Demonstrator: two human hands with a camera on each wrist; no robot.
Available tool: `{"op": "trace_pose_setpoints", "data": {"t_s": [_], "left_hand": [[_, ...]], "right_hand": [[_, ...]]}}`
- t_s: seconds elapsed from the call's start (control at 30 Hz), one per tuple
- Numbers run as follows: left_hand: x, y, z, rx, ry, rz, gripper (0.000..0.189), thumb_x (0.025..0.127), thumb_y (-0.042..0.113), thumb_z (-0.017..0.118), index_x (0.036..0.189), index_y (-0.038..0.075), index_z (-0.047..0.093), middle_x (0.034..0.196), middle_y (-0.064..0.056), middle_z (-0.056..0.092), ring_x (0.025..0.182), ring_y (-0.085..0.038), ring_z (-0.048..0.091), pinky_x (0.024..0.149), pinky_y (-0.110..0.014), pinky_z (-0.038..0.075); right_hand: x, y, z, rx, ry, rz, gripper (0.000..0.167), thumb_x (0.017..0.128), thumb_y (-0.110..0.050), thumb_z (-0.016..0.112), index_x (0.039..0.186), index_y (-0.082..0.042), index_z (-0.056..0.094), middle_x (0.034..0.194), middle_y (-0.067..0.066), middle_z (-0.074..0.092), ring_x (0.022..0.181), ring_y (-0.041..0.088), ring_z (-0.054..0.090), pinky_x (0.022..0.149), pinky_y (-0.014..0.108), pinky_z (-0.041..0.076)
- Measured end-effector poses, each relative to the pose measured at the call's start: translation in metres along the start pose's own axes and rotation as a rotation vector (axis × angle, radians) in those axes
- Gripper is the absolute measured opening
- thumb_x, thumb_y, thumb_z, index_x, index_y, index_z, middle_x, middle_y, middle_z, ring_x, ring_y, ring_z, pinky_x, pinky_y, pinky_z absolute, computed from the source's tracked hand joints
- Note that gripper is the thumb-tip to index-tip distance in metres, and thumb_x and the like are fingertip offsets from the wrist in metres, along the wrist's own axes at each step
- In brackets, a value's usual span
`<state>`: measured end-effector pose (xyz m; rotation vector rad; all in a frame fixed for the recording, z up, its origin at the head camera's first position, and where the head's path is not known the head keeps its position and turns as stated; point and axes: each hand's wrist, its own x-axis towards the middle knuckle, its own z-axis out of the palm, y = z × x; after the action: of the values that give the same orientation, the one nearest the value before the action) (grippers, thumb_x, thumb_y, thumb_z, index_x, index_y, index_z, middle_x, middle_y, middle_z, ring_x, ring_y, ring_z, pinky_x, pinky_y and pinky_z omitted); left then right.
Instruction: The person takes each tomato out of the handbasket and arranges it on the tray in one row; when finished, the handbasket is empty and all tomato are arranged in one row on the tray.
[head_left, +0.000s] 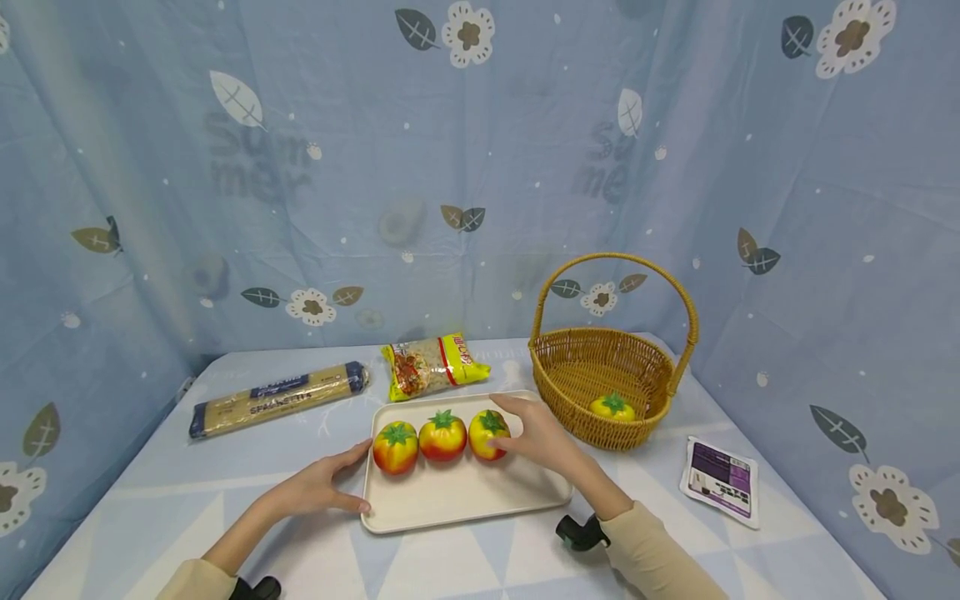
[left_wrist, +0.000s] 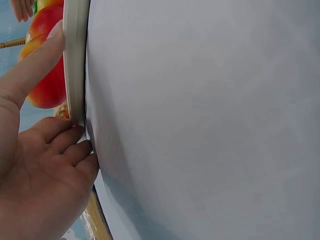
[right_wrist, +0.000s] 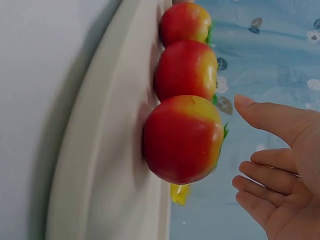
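Three red-and-yellow toy tomatoes with green tops stand in a row on a cream tray: a left one, a middle one and a right one. My left hand rests at the tray's left side, thumb extended to the rim and the other fingertips against its outer edge. Above the right tomato hovers my right hand; its thumb and fingers are spread on either side. In the right wrist view, a gap shows between that hand and the nearest tomato.
A wicker basket with a tall handle stands behind the tray at right, another tomato inside. Spaghetti lies at back left, a yellow-ended food bag behind the tray. At right lies a white-and-purple packet.
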<state>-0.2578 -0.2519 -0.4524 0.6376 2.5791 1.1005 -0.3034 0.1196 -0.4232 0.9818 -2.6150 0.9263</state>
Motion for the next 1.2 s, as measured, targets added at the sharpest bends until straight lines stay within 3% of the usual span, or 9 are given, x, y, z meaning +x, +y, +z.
{"op": "trace_pose_setpoints", "data": {"t_s": [0.23, 0.43, 0.67, 0.9, 1.2], "left_hand": [[0.002, -0.002, 0.000, -0.001, -0.007, -0.007, 0.102, 0.076, 0.032, 0.082, 0.149, -0.006, 0.023, 0.151, -0.031, 0.022, 0.137, -0.051, 0.020, 0.110, -0.064, 0.018], [0.000, 0.000, 0.000, -0.005, -0.005, -0.005, 0.101, 0.076, 0.031, 0.082, 0.149, -0.007, 0.023, 0.151, -0.032, 0.022, 0.137, -0.052, 0.020, 0.109, -0.065, 0.018], [0.001, -0.002, -0.001, 0.000, -0.003, -0.004, 0.102, 0.076, 0.033, 0.082, 0.149, -0.006, 0.022, 0.151, -0.032, 0.021, 0.137, -0.052, 0.019, 0.109, -0.065, 0.017], [0.002, -0.003, -0.001, 0.011, 0.002, 0.002, 0.103, 0.076, 0.035, 0.082, 0.149, -0.007, 0.023, 0.151, -0.032, 0.022, 0.137, -0.052, 0.019, 0.109, -0.065, 0.016], [0.001, -0.001, -0.001, 0.002, 0.000, 0.002, 0.102, 0.076, 0.033, 0.082, 0.149, -0.007, 0.023, 0.151, -0.032, 0.022, 0.137, -0.052, 0.019, 0.109, -0.064, 0.017]], "right_hand": [[-0.005, 0.001, -0.011, -0.010, 0.015, -0.013, 0.065, 0.079, -0.026, 0.081, 0.133, 0.001, 0.056, 0.132, 0.013, 0.058, 0.121, 0.029, 0.056, 0.098, 0.040, 0.049], [-0.009, 0.003, -0.027, -0.041, 0.037, -0.050, 0.063, 0.078, -0.022, 0.082, 0.131, 0.003, 0.057, 0.131, 0.015, 0.059, 0.120, 0.029, 0.056, 0.097, 0.040, 0.049], [-0.018, 0.007, -0.047, -0.074, 0.041, -0.032, 0.064, 0.079, -0.022, 0.081, 0.132, 0.001, 0.057, 0.132, 0.015, 0.058, 0.120, 0.030, 0.056, 0.095, 0.041, 0.050], [-0.025, 0.018, -0.061, -0.107, 0.070, -0.079, 0.063, 0.079, -0.024, 0.081, 0.133, -0.002, 0.057, 0.131, 0.014, 0.059, 0.118, 0.030, 0.057, 0.091, 0.043, 0.053], [-0.037, 0.030, -0.080, -0.113, 0.078, -0.054, 0.064, 0.078, -0.023, 0.082, 0.134, -0.005, 0.057, 0.133, 0.010, 0.059, 0.119, 0.027, 0.057, 0.094, 0.043, 0.051]]}}
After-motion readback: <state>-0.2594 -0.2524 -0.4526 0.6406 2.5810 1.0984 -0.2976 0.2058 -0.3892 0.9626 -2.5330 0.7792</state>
